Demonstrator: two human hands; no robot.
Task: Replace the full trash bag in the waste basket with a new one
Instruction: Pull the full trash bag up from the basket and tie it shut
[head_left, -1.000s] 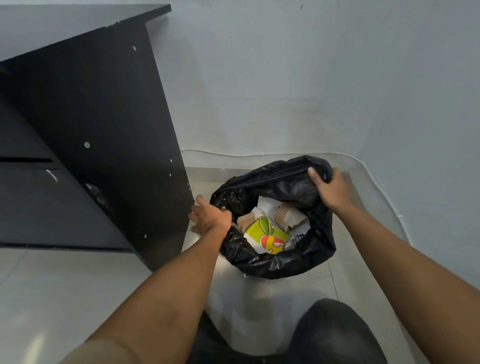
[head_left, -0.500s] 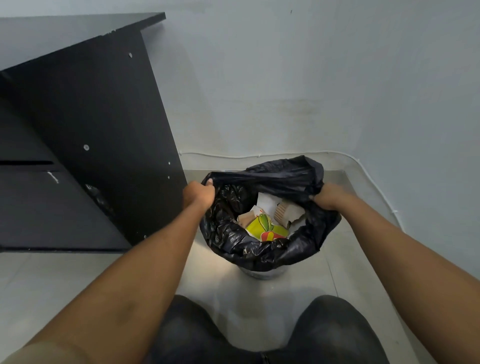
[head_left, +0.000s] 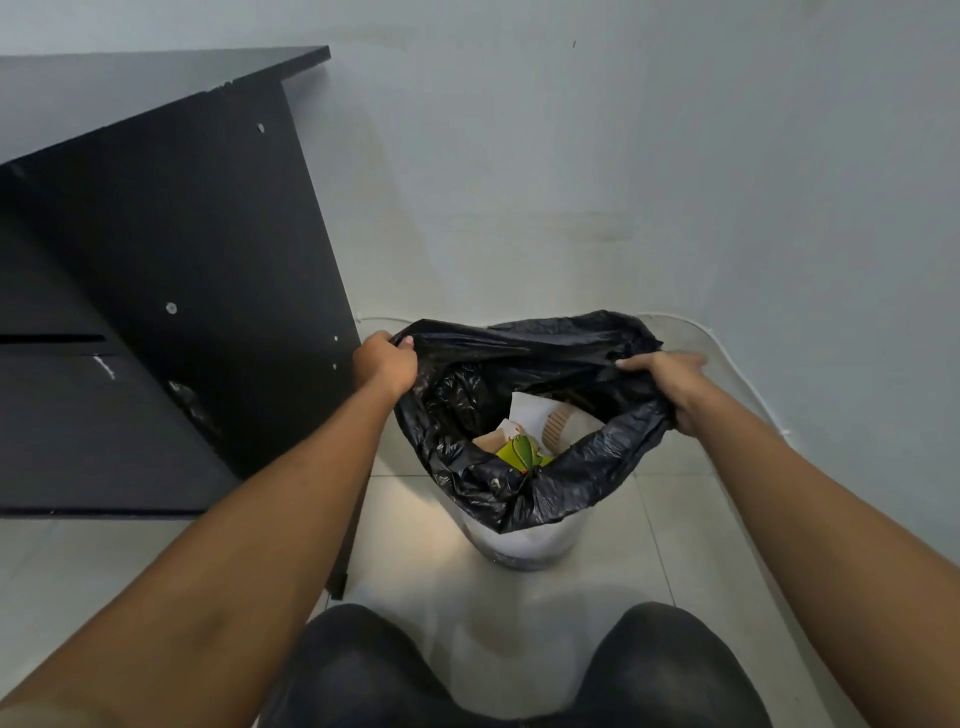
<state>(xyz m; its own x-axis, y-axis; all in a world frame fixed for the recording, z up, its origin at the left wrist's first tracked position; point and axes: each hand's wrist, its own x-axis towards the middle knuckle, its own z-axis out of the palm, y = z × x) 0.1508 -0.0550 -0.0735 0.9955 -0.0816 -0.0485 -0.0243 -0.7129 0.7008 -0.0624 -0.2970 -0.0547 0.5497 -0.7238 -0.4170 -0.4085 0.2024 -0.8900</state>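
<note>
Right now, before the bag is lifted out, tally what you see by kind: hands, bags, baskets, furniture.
Black trash bag: 1
White waste basket: 1
Hands: 2, left hand and right hand, each gripping the bag's rim
Black desk: 1
Total: 5
</note>
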